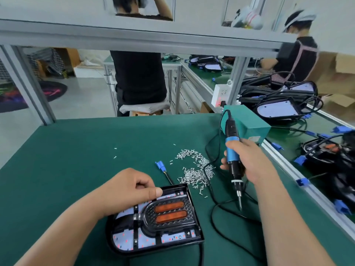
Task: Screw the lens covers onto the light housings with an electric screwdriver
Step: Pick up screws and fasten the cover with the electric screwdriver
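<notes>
A black light housing [194, 208] lies on the green mat [76, 160] near me. Inside it sits a black lens cover [169, 219] with two orange reflectors over a white LED board. My left hand [130, 187] grips the housing's far left edge, thumb lying across the rim. My right hand [247, 160] grips a blue and black electric screwdriver [233, 154], held upright with its bit pointing down at the mat to the right of the housing. A pile of small silver screws [196, 167] lies just beyond the housing.
A teal power box [247, 121] stands behind the screwdriver, its black cable [221, 208] looping over the mat. A blue connector [159, 166] lies by the housing. More housings [278, 106] are stacked on the right bench beyond an aluminium rail [307, 185]. Two people sit further back.
</notes>
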Motion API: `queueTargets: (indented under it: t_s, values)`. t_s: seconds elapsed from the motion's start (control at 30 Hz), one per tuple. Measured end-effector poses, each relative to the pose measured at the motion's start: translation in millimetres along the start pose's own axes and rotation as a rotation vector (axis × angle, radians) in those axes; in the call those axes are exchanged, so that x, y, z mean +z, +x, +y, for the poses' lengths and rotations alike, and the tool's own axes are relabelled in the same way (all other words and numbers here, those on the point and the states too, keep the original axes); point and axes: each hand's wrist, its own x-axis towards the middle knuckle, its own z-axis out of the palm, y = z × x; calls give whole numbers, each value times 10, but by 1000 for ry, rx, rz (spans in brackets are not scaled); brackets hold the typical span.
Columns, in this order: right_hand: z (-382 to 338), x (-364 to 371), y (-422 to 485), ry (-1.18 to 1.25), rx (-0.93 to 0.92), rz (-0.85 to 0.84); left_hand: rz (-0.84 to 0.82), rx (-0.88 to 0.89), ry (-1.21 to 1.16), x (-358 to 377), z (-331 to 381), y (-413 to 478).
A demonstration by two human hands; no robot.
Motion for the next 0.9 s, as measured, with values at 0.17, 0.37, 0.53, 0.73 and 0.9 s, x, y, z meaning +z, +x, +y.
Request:
queueTargets:
  t_s: [0.17, 0.37, 0.53, 0.73, 0.9]
  values:
    - [50, 26, -21, -553, -138, 63, -42, 14, 22, -10, 4, 4]
    - [83, 35, -35, -905, -126, 155, -24, 26, 28, -7, -8, 4]
    - [47, 20, -96, -1079, -95, 80, -22, 6, 10, -4, 20, -14]
    - [-24, 22, -129, -1105, -175, 164, -25, 10, 3, -2, 73, -37]
    - [-147, 233, -288, -928, -462, 94, -25, 6, -5, 1, 100, -47]
